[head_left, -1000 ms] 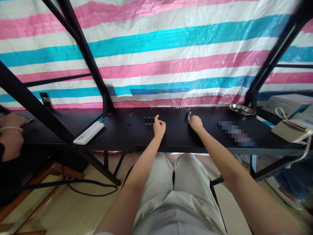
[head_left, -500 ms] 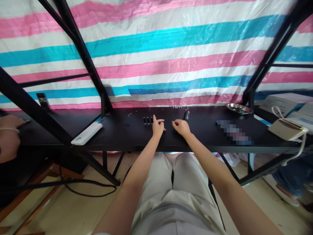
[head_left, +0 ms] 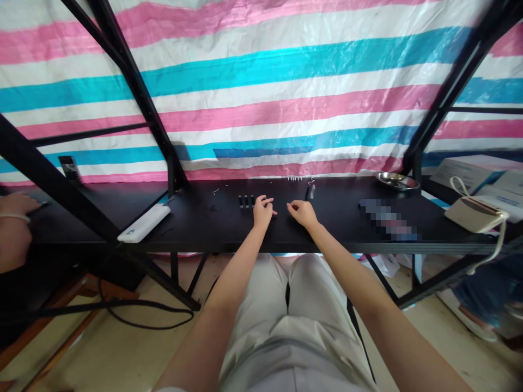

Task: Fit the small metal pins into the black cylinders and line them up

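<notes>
You face a striped sheet [head_left: 286, 71], which hangs beyond the row of short black cylinders [head_left: 246, 202]. Beneath that row runs your black tabletop [head_left: 220, 226]. Well to the row's right stand pale boxes [head_left: 469, 173], with a cream pouch [head_left: 474, 214] nearer you. A white oblong device [head_left: 145, 223] lies to the row's left, slightly nearer you. Right of the row lie a pixelated flat object [head_left: 388, 218] and, farther back, a shiny metal dish [head_left: 397, 181].

Your left hand [head_left: 263, 211] is at the row's right end, its grip parted, fingers spread; you cannot tell whether it touches a cylinder. Your right hand [head_left: 301, 212] hovers or rests farther right of the row, its fingers bunched; whether that grip holds anything cannot be told. Beyond it, also right of the row, a dark stick [head_left: 307, 193] sits beside a clear piece [head_left: 312, 191]. Tiny white bits [head_left: 295, 178] line up beyond and right of the row.
</notes>
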`<move>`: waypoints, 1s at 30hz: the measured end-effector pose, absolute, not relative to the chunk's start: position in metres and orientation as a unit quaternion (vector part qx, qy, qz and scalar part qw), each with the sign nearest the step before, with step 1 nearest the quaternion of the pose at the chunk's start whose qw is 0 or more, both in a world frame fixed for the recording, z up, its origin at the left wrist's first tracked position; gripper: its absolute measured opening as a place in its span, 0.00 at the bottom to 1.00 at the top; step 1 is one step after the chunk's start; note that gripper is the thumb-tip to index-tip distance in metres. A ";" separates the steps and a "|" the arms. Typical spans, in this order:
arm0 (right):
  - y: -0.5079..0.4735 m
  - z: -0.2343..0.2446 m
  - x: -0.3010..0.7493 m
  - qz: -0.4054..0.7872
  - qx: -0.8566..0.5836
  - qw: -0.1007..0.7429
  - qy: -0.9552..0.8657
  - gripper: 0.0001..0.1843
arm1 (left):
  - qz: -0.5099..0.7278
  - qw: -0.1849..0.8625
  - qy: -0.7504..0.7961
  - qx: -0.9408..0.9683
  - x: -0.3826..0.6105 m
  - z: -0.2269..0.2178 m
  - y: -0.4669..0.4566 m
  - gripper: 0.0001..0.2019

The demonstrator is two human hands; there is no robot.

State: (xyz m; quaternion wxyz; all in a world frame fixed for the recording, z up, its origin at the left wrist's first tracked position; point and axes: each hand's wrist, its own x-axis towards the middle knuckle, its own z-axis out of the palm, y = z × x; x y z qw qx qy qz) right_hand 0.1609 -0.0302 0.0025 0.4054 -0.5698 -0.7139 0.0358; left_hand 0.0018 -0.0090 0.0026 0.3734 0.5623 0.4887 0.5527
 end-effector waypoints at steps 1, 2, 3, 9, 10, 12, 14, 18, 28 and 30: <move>-0.030 0.002 0.161 0.036 -0.570 0.406 -0.714 0.17 | 0.557 0.385 0.480 0.557 0.002 0.003 -0.010 0.17; -0.029 0.001 0.162 0.036 -0.570 0.406 -0.714 0.17 | 0.561 0.398 0.473 0.551 0.003 0.005 -0.010 0.14; -0.029 0.001 0.162 0.036 -0.569 0.404 -0.715 0.17 | 0.564 0.410 0.468 0.543 0.003 0.006 -0.011 0.12; -0.029 0.001 0.162 0.032 -0.545 0.414 -0.729 0.16 | 0.565 0.478 0.444 0.505 0.006 0.011 -0.013 0.09; -0.029 0.001 0.162 0.034 -0.538 0.419 -0.730 0.16 | 0.560 0.484 0.441 0.508 0.006 0.011 -0.013 0.10; -0.029 0.001 0.161 0.041 -0.529 0.431 -0.730 0.17 | 0.549 0.489 0.435 0.519 0.007 0.012 -0.015 0.11; -0.029 0.001 0.161 0.051 -0.526 0.435 -0.729 0.18 | 0.538 0.495 0.432 0.529 0.007 0.013 -0.016 0.11; -0.028 -0.001 0.160 0.067 -0.520 0.415 -0.743 0.18 | 0.518 0.513 0.410 0.548 0.008 0.013 -0.017 0.10; -0.025 -0.004 0.163 0.055 -0.508 0.452 -0.731 0.16 | 0.482 0.502 0.417 0.585 0.010 0.014 -0.021 0.08; -0.025 -0.004 0.163 0.052 -0.507 0.454 -0.731 0.17 | 0.479 0.493 0.424 0.589 0.011 0.014 -0.022 0.08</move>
